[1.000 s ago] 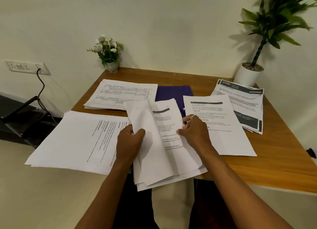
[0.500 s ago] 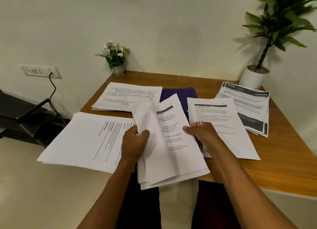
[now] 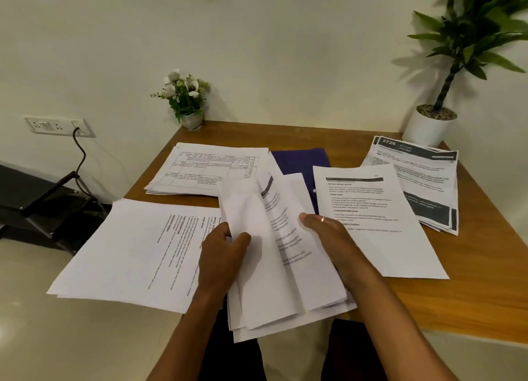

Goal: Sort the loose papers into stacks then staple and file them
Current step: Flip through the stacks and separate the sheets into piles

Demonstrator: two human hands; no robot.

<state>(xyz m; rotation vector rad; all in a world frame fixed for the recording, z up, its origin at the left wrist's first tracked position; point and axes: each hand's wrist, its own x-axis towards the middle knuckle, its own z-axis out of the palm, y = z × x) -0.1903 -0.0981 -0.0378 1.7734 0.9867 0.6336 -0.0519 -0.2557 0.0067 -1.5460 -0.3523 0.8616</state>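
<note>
I'm looking at a wooden worktop [image 3: 471,266] pushed against a pale wall. A purple folder [image 3: 300,163] lies at its middle, and I place everything from it. A gridded stack [image 3: 208,169] is just left of the folder, and a printed sheet [image 3: 371,223] overlaps its right edge. A dark-banded stack [image 3: 423,177] lies further right. Nearer than the folder and to its left, a wide stack [image 3: 128,252] overhangs the worktop's edge.

The loose bundle [image 3: 285,280] is on the near side of the folder, hanging off the front edge. My left hand [image 3: 223,255] pinches a few turned-up sheets, thumb on top. My right hand [image 3: 328,235] grips the bundle's right edge, fingers seemingly beneath.

I judge these papers to be light, limp and slippery against one another. Lifted sheets will bow and fan out. I'd hold near a long edge or corner, supporting from below, and separate one sheet by the thumb. The overhanging stacks could slide off if nudged.
</note>
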